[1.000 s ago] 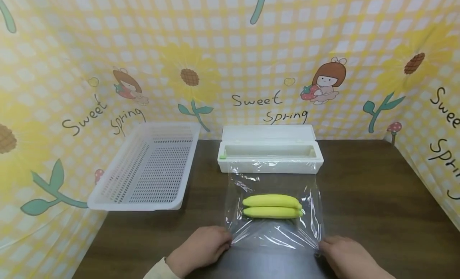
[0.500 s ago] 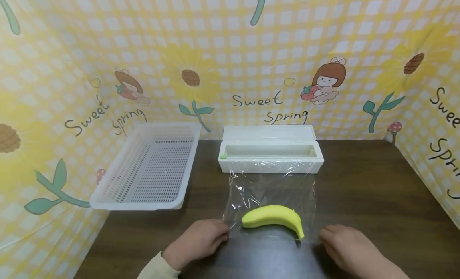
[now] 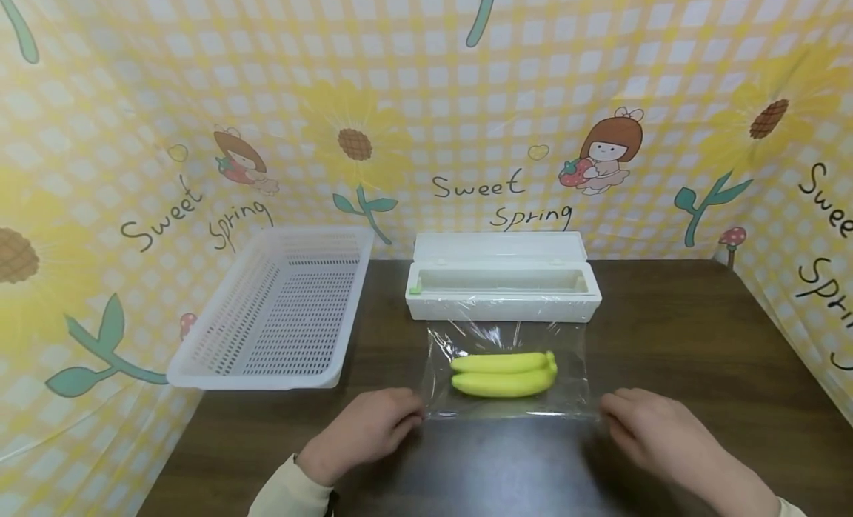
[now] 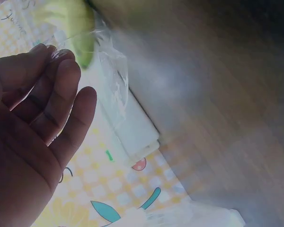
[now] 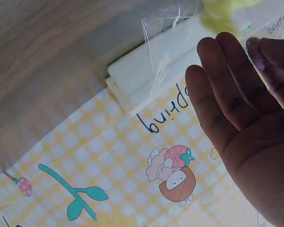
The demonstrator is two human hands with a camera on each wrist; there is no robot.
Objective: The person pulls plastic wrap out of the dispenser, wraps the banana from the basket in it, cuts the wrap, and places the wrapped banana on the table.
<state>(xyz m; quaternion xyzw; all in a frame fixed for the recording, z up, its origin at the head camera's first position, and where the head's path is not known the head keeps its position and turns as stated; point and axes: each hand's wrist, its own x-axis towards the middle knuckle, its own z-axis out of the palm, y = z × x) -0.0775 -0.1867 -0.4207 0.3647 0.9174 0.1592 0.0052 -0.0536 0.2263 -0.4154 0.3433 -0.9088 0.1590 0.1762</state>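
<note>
A pair of yellow bananas (image 3: 503,374), joined at the stem end on the right, lies on a sheet of clear cling film (image 3: 440,406). The film stretches from the front of a white cling film box (image 3: 503,308) toward me. Thumb and forefinger of my left hand (image 3: 373,428) pinch its near left corner; the other fingers extend loosely in the left wrist view. At the near right corner, my right hand (image 3: 660,435) pinches the film likewise. In the right wrist view the bananas (image 5: 222,16) blur behind the fingertips.
A white perforated plastic basket (image 3: 346,332) stands on the dark wooden table (image 3: 680,339) at the left. The box's lid (image 3: 500,247) is raised against the yellow checked cloth (image 3: 453,95) that walls the back and sides.
Both hands have moved away from me, toward the box, carrying the film's near edge along. The bananas have rolled over, first nearer me, then back toward the box.
</note>
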